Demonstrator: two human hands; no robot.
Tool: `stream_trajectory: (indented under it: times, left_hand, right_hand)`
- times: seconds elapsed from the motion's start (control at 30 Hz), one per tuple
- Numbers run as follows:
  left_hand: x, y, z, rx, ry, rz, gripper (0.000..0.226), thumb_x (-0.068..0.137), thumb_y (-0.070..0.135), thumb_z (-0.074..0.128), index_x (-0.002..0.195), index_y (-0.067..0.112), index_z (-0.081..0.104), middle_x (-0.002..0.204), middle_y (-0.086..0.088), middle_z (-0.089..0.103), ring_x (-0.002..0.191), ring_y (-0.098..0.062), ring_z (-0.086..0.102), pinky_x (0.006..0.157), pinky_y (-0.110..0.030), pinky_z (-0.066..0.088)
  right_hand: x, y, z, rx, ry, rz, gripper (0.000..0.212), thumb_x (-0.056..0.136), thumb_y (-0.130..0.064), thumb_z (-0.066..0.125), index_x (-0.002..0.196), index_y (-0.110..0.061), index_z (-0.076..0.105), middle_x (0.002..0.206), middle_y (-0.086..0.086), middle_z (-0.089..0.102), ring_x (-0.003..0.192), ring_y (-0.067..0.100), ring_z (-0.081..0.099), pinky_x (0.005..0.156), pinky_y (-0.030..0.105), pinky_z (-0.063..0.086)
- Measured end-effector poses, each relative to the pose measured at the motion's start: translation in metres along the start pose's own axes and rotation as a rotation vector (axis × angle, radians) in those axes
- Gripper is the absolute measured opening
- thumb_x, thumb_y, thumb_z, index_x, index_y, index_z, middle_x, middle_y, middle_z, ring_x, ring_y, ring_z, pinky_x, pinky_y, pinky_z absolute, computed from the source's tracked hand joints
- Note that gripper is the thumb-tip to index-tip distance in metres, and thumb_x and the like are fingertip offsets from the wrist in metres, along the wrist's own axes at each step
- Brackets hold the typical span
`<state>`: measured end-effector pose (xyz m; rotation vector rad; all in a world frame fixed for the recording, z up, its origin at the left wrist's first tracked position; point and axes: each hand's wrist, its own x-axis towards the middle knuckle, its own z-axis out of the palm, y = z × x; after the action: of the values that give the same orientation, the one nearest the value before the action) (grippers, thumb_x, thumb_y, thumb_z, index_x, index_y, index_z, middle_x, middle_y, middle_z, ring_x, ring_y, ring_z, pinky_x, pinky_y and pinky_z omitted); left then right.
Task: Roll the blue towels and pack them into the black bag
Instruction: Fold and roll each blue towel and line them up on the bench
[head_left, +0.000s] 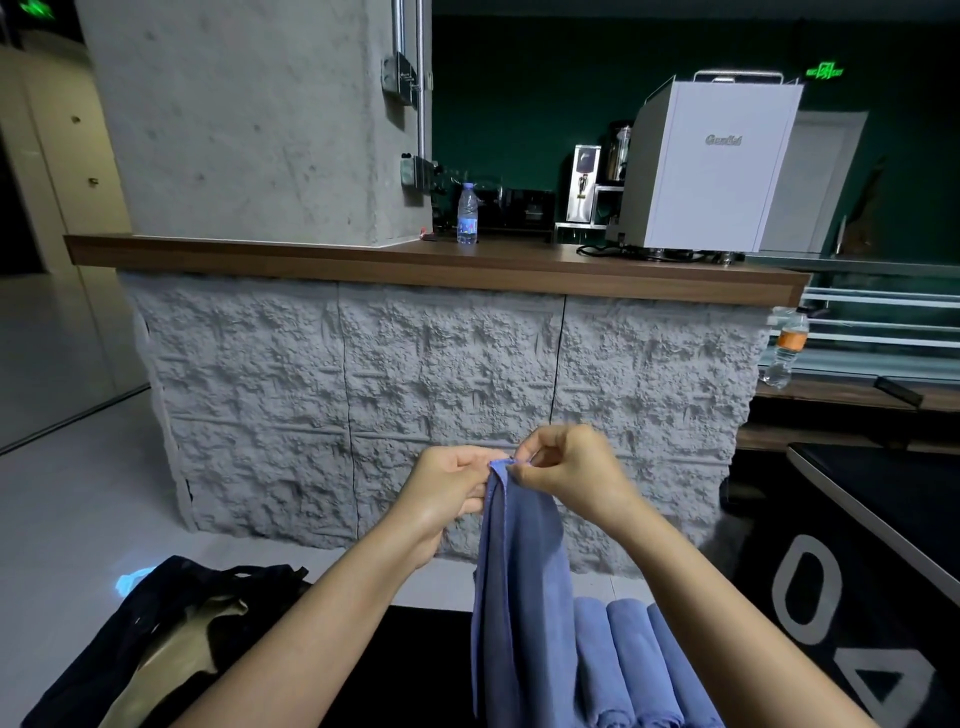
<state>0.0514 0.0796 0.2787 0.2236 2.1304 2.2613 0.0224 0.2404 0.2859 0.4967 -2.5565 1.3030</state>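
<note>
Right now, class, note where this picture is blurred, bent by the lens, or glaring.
Head view: the right hand is motion-blurred at its knuckles, the left hand and blue towel sharp; the wooden counter edge bows from wide-angle distortion; a bluish bright patch glares on the floor by the black bag.

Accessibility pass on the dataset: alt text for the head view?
A person's left grip and right grip pinch the top edge of a blue towel that hangs down. Below at right lie rolled blue towels, at left a black bag; a counter with a water bottle stands behind.
</note>
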Motion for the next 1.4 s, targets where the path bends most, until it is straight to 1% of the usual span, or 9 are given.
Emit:
stream_trajectory:
  times: [0.23,0.4,0.53,0.63,0.83,0.93,1.2,1.3,1.4]
  left_hand:
    - [-0.003,-0.004,-0.001,-0.110,-0.048,-0.029,0.017,0.091,0.005,0.056,0.103,0.009,0.068,0.100,-0.004,0.073,0.092,-0.012,0.069,0.071,-0.018,0.054]
    - [-0.004,-0.005,0.004,-0.070,-0.055,-0.004,0.019,0.092,0.016,0.058,0.107,0.008,0.068,0.101,-0.005,0.073,0.096,-0.014,0.068,0.081,-0.023,0.054]
    - [-0.002,-0.008,0.007,0.017,-0.033,0.035,0.021,0.083,0.017,0.069,0.103,0.011,0.069,0.098,-0.003,0.074,0.089,-0.002,0.067,0.067,-0.013,0.047]
    - [0.008,-0.007,-0.001,0.050,0.006,0.050,0.014,0.087,0.005,0.063,0.098,0.010,0.070,0.093,-0.007,0.073,0.079,-0.005,0.065,0.060,-0.011,0.045]
    - [0.041,0.001,-0.028,0.164,0.174,0.087,0.024,0.090,-0.005,0.049,0.094,0.015,0.063,0.091,-0.002,0.065,0.084,-0.014,0.058,0.073,-0.023,0.046]
    - [0.057,0.005,-0.042,0.179,0.226,0.120,0.028,0.092,-0.006,0.043,0.094,0.018,0.057,0.100,-0.001,0.062,0.098,-0.016,0.056,0.091,-0.029,0.044]
    - [0.091,0.009,-0.082,0.135,0.399,0.202,0.028,0.093,-0.007,0.034,0.097,0.013,0.053,0.103,-0.011,0.059,0.090,-0.019,0.056,0.070,-0.023,0.044]
    - [0.099,0.010,-0.103,0.132,0.464,0.206,0.027,0.093,-0.008,0.034,0.106,0.010,0.050,0.106,-0.013,0.058,0.095,-0.022,0.054,0.074,-0.026,0.044]
    - [0.099,0.009,-0.122,0.162,0.519,0.243,0.029,0.091,-0.011,0.035,0.100,0.012,0.051,0.098,-0.010,0.058,0.083,-0.016,0.054,0.066,-0.015,0.041]
  right_hand:
    - [-0.007,0.001,-0.006,0.161,-0.069,-0.026,0.004,0.080,-0.014,0.073,0.080,-0.012,0.069,0.065,0.004,0.061,0.063,0.015,0.050,0.060,0.028,0.034]
    - [-0.007,0.010,-0.003,0.168,-0.020,-0.019,0.012,0.077,-0.013,0.075,0.071,-0.014,0.064,0.062,0.004,0.060,0.058,0.012,0.050,0.056,0.027,0.035]
    - [-0.007,0.014,0.002,0.168,-0.001,-0.020,0.015,0.077,-0.015,0.073,0.069,-0.017,0.061,0.058,-0.002,0.058,0.054,0.008,0.047,0.054,0.024,0.034]
    - [-0.010,0.016,0.001,0.302,-0.076,-0.059,0.013,0.083,-0.013,0.070,0.074,-0.015,0.061,0.060,-0.002,0.056,0.060,0.012,0.046,0.060,0.025,0.036]
    - [-0.023,0.028,-0.002,0.398,-0.319,-0.081,0.015,0.079,-0.009,0.074,0.081,-0.014,0.061,0.064,-0.006,0.061,0.063,0.005,0.051,0.067,0.016,0.041]
    - [-0.035,0.039,0.004,0.307,-0.459,-0.051,0.015,0.081,-0.008,0.073,0.082,-0.015,0.059,0.065,-0.005,0.060,0.061,0.003,0.048,0.064,0.014,0.038]
    - [-0.077,0.061,0.025,0.058,-0.704,-0.091,0.003,0.080,-0.005,0.062,0.079,-0.008,0.061,0.072,-0.004,0.054,0.071,0.003,0.044,0.069,0.017,0.036]
    - [-0.083,0.072,0.029,-0.334,-0.713,-0.311,0.015,0.081,-0.026,0.060,0.073,-0.015,0.053,0.074,-0.002,0.054,0.079,0.007,0.039,0.074,0.027,0.028]
    - [-0.075,0.087,0.019,-0.628,-0.521,-0.457,0.033,0.088,-0.052,0.049,0.075,-0.021,0.049,0.091,-0.007,0.055,0.089,0.014,0.042,0.076,0.035,0.028]
